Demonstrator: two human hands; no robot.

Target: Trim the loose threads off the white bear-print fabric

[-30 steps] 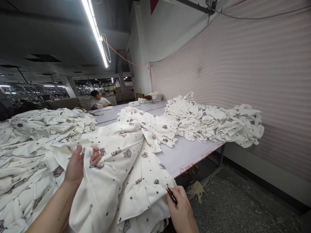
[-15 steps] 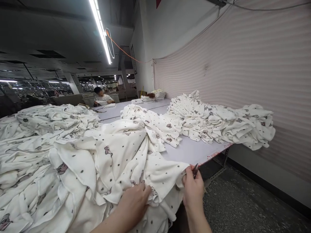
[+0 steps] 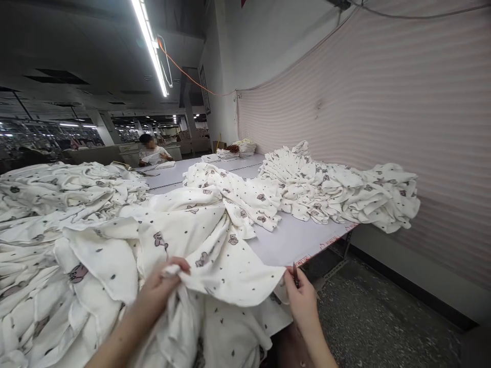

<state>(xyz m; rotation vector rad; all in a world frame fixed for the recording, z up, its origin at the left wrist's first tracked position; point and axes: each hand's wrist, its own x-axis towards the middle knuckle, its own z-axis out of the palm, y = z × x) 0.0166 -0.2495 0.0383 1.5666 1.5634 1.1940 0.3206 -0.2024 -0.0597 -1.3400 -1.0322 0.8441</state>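
White cloth [image 3: 238,278], printed with small animals and dots, is held by both hands at the near edge of the table [image 3: 280,245]. Its edge is gripped by the left hand [image 3: 166,281], fingers closed on a bunched fold (hand blurred, exact finger placement cannot be told). Its corner is pinched by the right hand [image 3: 302,295] between thumb and fingers; a slim dark tool [image 3: 295,276] is also held there, tip pointing up. Type of tool cannot be told. Between the hands the cloth is spread in a shallow sag, and more fabric is hung below it over the table edge. On the left, the table is covered by a big heap [image 3: 65,189] of similar white fabric. Farther right, a second pile [image 3: 337,191] is laid along the table, partly hung over its end. Folded stacks [image 3: 245,148] are set at the far end. White material is held by a co-worker [image 3: 155,155] seated beyond the table. Everything is lit by a tube lamp [image 3: 149,48] overhead.
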